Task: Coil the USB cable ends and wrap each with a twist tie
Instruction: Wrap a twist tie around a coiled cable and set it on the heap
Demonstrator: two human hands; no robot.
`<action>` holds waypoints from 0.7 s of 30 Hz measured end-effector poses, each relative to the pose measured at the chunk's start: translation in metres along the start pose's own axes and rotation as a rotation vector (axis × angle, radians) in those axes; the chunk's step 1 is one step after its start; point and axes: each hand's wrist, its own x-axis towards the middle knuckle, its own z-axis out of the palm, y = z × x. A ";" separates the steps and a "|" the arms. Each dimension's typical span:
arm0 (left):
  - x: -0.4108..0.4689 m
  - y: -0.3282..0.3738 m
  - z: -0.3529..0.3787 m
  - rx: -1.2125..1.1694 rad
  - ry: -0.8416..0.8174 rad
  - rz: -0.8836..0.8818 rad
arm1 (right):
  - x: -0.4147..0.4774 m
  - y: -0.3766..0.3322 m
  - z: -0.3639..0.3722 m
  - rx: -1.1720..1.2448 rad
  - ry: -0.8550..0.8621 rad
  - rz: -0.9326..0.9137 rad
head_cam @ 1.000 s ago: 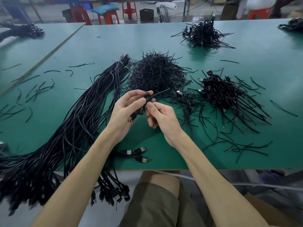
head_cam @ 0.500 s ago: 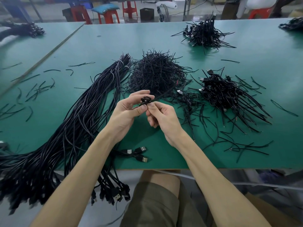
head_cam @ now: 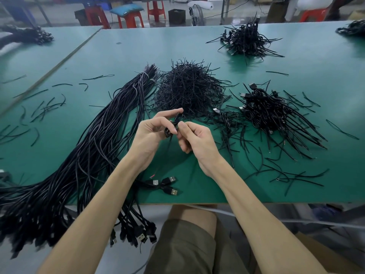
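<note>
Fingers first: left thumb and forefinger (head_cam: 168,113) pinching a small cable coil (head_cam: 167,133); rest of the left fingers hidden behind the palm, can't tell their pose. Right thumb and forefinger (head_cam: 183,128) pinching the twist tie (head_cam: 178,117) right at the top of the coil; other right fingers curled in toward the palm. Left hand (head_cam: 150,135) and right hand (head_cam: 199,143) raised above the table (head_cam: 197,46), fingertips meeting across the coil, centre of view. Cable tail (head_cam: 170,144) hanging straight down from the coil toward the green top. Can't tell how many turns on the tie, too small and dark.

Just far of the hands: big heap of loose ties (head_cam: 187,88). Left of that: long cable bundle (head_cam: 98,135) running from far centre to near left, spilling over the near edge, plugs (head_cam: 141,237) dangling below it. Near the edge, between the forearms: three USB plugs (head_cam: 167,184) lying flat. Right of the hands: cable pile (head_cam: 266,109) with coiled ends, tails fanned toward near right, stray ties scattered around it. Far, right of centre: second dark pile (head_cam: 245,38), well apart from the rest. Left side of the table: scattered short ties (head_cam: 43,107). Beyond the table: red stools (head_cam: 130,16) and a fan (head_cam: 196,12). Bottom of view: olive shorts (head_cam: 187,244).
</note>
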 end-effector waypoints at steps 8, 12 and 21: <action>0.003 -0.005 -0.001 -0.024 0.033 0.002 | 0.001 0.003 0.002 0.060 0.064 -0.003; 0.004 -0.008 -0.003 -0.021 0.072 0.044 | 0.003 0.003 0.004 0.091 0.091 0.017; 0.003 -0.002 0.000 -0.056 0.017 0.012 | 0.006 0.003 0.002 0.114 0.170 0.041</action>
